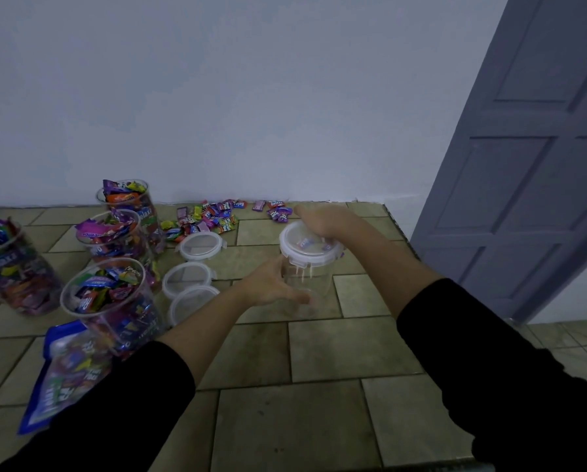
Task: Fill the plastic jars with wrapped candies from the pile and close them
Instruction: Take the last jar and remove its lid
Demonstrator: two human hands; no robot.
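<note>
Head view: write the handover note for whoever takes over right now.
Left hand grips the clear jar. Right hand grips the lid sitting on it.
That jar looks empty.
Four filled jars stand open at the left, with three loose lids beside them.
The candy pile lies at the back, and a candy bag lies at the front left.
Done: four jars filled.
Left: unlid and fill the held jar, then close all five. Only three spare lids show.
</note>
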